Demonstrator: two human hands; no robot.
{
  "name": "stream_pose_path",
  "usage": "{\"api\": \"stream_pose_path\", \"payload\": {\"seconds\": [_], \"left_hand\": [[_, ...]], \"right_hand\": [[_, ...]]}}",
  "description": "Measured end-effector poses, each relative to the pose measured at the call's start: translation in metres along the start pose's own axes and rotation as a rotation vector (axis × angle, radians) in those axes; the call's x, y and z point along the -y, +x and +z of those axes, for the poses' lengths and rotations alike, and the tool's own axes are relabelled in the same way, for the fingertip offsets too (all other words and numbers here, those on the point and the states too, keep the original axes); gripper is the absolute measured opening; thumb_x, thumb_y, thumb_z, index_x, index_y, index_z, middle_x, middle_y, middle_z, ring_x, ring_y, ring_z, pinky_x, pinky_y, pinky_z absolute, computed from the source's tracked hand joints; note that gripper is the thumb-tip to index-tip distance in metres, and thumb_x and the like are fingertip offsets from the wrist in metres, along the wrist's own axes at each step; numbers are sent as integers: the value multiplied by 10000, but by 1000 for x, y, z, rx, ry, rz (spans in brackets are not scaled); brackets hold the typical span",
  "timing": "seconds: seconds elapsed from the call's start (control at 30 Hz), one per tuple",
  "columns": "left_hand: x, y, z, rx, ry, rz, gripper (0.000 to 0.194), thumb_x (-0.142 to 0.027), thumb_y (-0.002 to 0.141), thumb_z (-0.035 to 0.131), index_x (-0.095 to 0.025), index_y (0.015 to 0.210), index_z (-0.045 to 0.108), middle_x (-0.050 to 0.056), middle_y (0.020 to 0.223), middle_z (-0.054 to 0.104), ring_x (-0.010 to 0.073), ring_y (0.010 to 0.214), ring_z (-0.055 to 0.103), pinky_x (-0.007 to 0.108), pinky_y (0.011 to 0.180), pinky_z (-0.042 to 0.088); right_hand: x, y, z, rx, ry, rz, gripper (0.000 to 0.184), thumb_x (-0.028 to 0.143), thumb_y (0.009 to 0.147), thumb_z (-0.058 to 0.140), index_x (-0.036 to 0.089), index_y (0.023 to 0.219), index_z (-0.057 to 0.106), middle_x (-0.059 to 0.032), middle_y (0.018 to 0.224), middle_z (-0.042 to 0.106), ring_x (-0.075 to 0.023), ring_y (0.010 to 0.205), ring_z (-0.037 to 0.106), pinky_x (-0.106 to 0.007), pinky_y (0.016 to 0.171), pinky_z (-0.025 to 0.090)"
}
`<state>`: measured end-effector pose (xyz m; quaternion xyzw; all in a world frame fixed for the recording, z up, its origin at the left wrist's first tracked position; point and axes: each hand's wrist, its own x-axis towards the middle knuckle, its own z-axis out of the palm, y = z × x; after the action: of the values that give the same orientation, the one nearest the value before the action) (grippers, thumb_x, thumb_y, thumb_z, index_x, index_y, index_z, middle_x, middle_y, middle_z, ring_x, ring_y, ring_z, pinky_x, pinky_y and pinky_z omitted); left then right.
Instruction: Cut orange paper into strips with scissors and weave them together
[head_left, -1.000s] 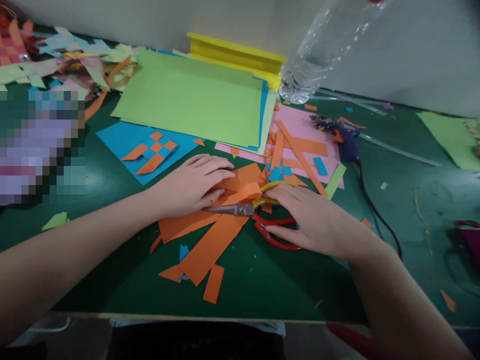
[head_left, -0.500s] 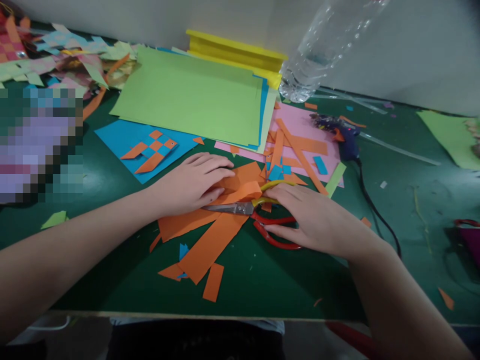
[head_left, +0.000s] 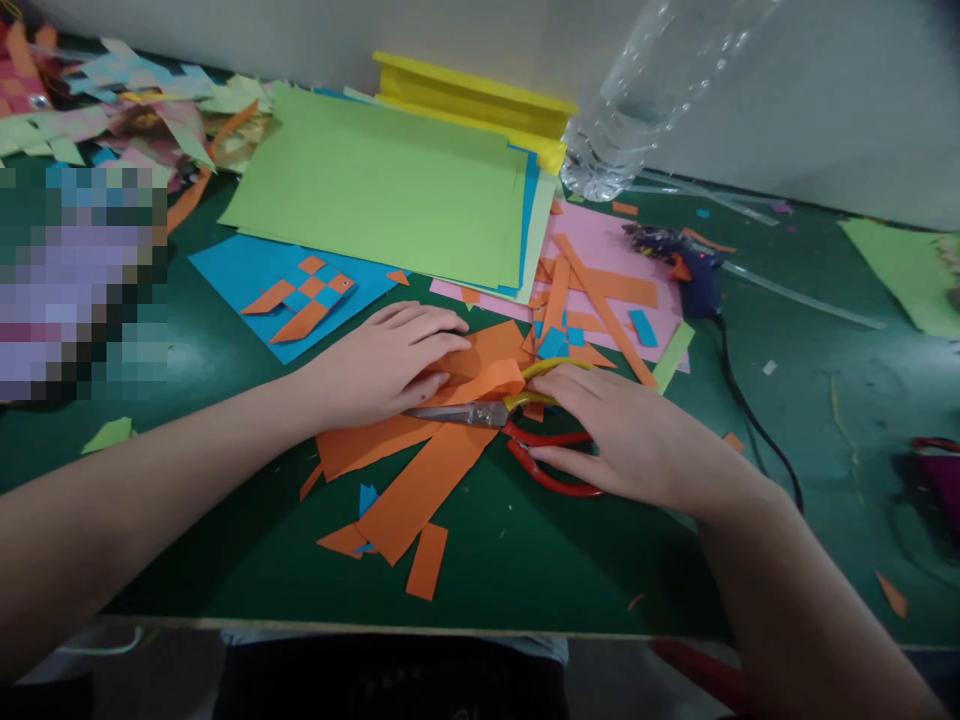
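My left hand [head_left: 401,355] is on a sheet of orange paper [head_left: 495,345], its thumb and fingers closed over the near left part. My right hand [head_left: 630,435] grips scissors [head_left: 551,485] with one yellow and one red handle. Their blades lie along the orange paper, the tips reaching under or beside my left thumb. A cut orange strip [head_left: 499,381] curls up above the blades. Below them lie a wide orange strip [head_left: 427,500] and small orange scraps [head_left: 427,562]. To the left, a woven orange and blue paper fish [head_left: 307,292] rests on blue paper [head_left: 225,265].
Green paper sheets [head_left: 375,185] are stacked behind my hands, by a yellow folded piece [head_left: 472,100] and a clear bottle [head_left: 622,130]. At right, a glue gun [head_left: 697,280] trails its cord near pink paper [head_left: 607,225]. A blurred-out phone-like object [head_left: 67,290] stands left.
The view has shifted very slightly. Both hands, the scissors and the orange paper keep their places.
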<state>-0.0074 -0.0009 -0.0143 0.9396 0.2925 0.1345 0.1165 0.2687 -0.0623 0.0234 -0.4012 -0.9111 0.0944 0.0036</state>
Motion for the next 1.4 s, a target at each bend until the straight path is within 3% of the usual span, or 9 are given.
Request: {"api": "stream_pose_path", "payload": {"seconds": [0.33, 1.4], "left_hand": [[0, 0, 1, -8, -1, 4, 317, -247, 965, 461, -188, 1268, 537, 91, 1387, 533, 251, 1291, 474, 441, 1118, 355], [1, 0, 1, -15, 20, 22, 322, -242, 970, 458, -155, 1266, 550, 102, 1385, 532, 252, 1289, 470, 430, 1125, 350]], "right_hand": [[1, 1, -1, -2, 6, 6, 418, 405, 908, 560, 151, 1240, 572, -147, 1194, 676, -322, 1061, 659, -480, 879, 552], [1, 1, 0, -3, 11, 13, 445, 414, 894, 581, 121, 1228, 553, -149, 1205, 667, -309, 1090, 650, -454, 904, 547]]}}
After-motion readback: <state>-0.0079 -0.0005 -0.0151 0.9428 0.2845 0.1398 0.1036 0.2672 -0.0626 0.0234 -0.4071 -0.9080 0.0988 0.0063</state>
